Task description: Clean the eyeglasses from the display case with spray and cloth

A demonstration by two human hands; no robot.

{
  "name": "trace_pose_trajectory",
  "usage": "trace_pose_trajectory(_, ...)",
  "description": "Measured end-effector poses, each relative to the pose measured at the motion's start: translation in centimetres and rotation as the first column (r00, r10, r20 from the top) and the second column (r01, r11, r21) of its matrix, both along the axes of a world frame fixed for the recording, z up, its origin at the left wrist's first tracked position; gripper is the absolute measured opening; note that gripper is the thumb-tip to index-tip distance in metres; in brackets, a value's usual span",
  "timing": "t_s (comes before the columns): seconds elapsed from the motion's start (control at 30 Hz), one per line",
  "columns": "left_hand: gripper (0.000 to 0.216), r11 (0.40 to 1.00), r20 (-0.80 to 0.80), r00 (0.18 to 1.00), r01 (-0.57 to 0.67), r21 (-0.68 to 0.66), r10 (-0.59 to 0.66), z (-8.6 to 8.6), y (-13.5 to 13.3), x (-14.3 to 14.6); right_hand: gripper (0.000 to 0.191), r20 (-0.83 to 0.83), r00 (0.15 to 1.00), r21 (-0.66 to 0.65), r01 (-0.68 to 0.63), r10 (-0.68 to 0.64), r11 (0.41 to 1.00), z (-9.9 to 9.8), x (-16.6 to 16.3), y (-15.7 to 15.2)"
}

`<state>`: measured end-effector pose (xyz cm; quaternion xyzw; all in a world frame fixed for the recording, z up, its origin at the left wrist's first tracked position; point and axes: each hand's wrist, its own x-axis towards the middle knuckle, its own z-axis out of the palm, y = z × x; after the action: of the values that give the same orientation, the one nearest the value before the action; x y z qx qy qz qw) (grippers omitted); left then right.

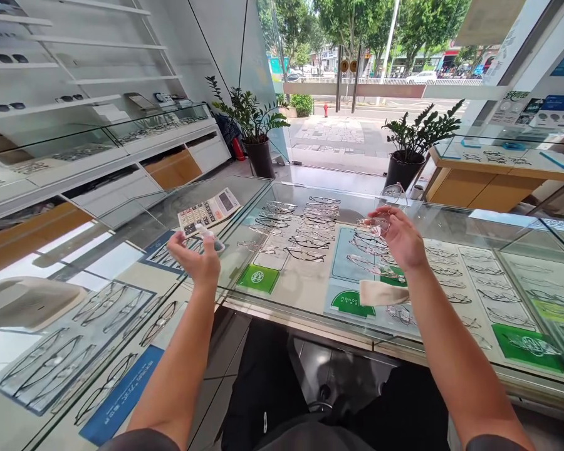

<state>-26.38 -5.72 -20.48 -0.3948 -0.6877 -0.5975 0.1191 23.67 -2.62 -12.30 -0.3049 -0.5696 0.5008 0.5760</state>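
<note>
My right hand [404, 241] is raised above the glass counter [305, 300], its fingers pinching a thin-rimmed pair of eyeglasses [395, 193]. To the left, my left hand [197, 260] is held palm up with curled fingers around a small white, partly clear thing [207, 233] whose kind I cannot make out. Just beyond that hand a calculator [211, 212] lies on the glass. A folded beige cloth [383, 292] rests on the counter below my right hand. Rows of eyeglasses [313, 241] are laid out under the glass between my hands.
More eyeglasses [56, 363] and a blue sign [122, 398] lie in the left case. Green cards [258, 278] mark the display. Two potted plants [261, 156] stand beyond the counter near the glass door. Wall shelves [98, 47] with sunglasses are at left.
</note>
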Motion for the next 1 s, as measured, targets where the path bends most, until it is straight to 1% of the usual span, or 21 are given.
trace_pose_trajectory(0.07,0.051,0.989,-0.163,0.984,-0.056,0.136,0.078,0.9,-1.1,2.2,0.029,-0.008,1.000,0.002,0.020,-0.020,1.000,0.1,0.3,0.2)
trace_pose_trajectory(0.1,0.050,0.980,-0.266,0.961,-0.022,0.196,0.075,1.3,-1.7,3.9,0.029,-0.017,1.000,0.002,0.020,-0.020,1.000,0.1,0.4,0.3)
trace_pose_trajectory(0.13,0.047,0.971,-0.337,0.941,0.048,0.235,0.035,1.7,-2.4,5.9,0.028,-0.035,0.999,0.002,0.015,-0.015,1.000,0.1,0.6,0.5)
trace_pose_trajectory(0.17,0.039,0.956,-0.405,0.913,0.160,0.247,-0.048,2.1,-3.2,8.3,0.028,-0.059,0.998,0.002,0.004,-0.004,1.000,0.0,0.7,0.6)
trace_pose_trajectory(0.2,0.028,0.931,-0.476,0.852,0.327,0.164,-0.216,2.4,-3.9,10.9,0.027,-0.083,0.997,0.000,-0.007,0.007,1.000,-0.1,0.7,0.7)
trace_pose_trajectory(0.23,0.017,0.857,-0.522,0.747,0.512,0.058,-0.411,2.7,-4.7,13.7,0.026,-0.102,0.995,-0.004,-0.016,0.016,1.000,-0.2,0.8,0.8)
trace_pose_trajectory(0.27,0.013,0.738,-0.539,0.596,0.671,-0.072,-0.595,3.0,-5.4,16.6,0.026,-0.113,0.993,-0.009,-0.021,0.020,1.000,-0.2,0.8,0.9)
trace_pose_trajectory(0.3,0.012,0.593,-0.540,0.416,0.779,-0.205,-0.732,3.2,-5.9,19.3,0.026,-0.118,0.993,-0.015,-0.023,0.021,1.000,-0.3,0.9,1.0)
trace_pose_trajectory(0.33,0.010,0.453,-0.530,0.226,0.822,-0.347,-0.817,3.4,-6.3,21.9,0.026,-0.118,0.993,-0.021,-0.021,0.019,1.000,-0.4,0.9,1.0)
trace_pose_trajectory(0.37,0.007,0.337,-0.516,0.042,0.802,-0.494,-0.856,3.5,-6.3,24.1,0.026,-0.116,0.993,-0.027,-0.019,0.016,0.999,-0.4,0.9,1.1)
trace_pose_trajectory(0.4,0.008,0.278,-0.498,-0.083,0.746,-0.605,-0.863,3.6,-6.2,25.9,0.027,-0.115,0.993,-0.033,-0.017,0.013,0.999,-0.5,0.9,1.2)
trace_pose_trajectory(0.43,0.010,0.252,-0.475,-0.146,0.695,-0.673,-0.868,3.6,-5.8,27.4,0.027,-0.115,0.993,-0.038,-0.015,0.011,0.999,-0.6,0.8,1.2)
trace_pose_trajectory(0.5,0.022,0.218,-0.441,-0.238,0.615,-0.758,-0.865,3.4,-4.8,29.2,0.028,-0.115,0.993,-0.046,-0.016,0.011,0.999,-0.7,0.7,1.4)
trace_pose_trajectory(0.57,0.029,0.211,-0.431,-0.296,0.561,-0.801,-0.852,3.1,-3.8,30.0,0.027,-0.113,0.993,-0.052,-0.027,0.021,0.998,-0.8,0.6,1.5)
trace_pose_trajectory(0.6,0.028,0.216,-0.435,-0.314,0.543,-0.811,-0.844,2.9,-3.4,30.2,0.027,-0.113,0.993,-0.052,-0.035,0.028,0.998,-0.9,0.6,1.5)
trace_pose_trajectory(0.77,0.019,0.272,-0.490,-0.351,0.516,-0.812,-0.798,2.7,-3.1,30.5,0.027,-0.105,0.993,-0.037,-0.052,0.047,0.998,-1.1,0.6,1.7)
trace_pose_trajectory(0.83,0.018,0.274,-0.497,-0.363,0.517,-0.811,-0.788,2.6,-3.2,30.5,0.026,-0.120,0.991,-0.035,-0.059,0.054,0.998,-1.1,0.7,1.7)
trace_pose_trajectory(0.87,0.016,0.256,-0.484,-0.361,0.524,-0.812,-0.797,2.6,-3.2,30.4,0.026,-0.131,0.990,-0.036,-0.063,0.058,0.997,-1.1,0.7,1.7)
trace_pose_trajectory(0.9,0.013,0.221,-0.455,-0.346,0.542,-0.811,-0.820,2.6,-3.1,30.4,0.026,-0.141,0.988,-0.036,-0.067,0.062,0.997,-1.1,0.7,1.7)
trace_pose_trajectory(0.93,0.010,0.169,-0.407,-0.316,0.573,-0.802,-0.857,2.5,-3.1,30.3,0.025,-0.148,0.987,-0.038,-0.071,0.065,0.997,-1.1,0.7,1.7)
trace_pose_trajectory(1.0,0.009,0.039,-0.251,-0.218,0.676,-0.736,-0.943,2.6,-2.9,30.2,0.026,-0.155,0.986,-0.040,-0.072,0.065,0.997,-1.0,0.8,1.7)
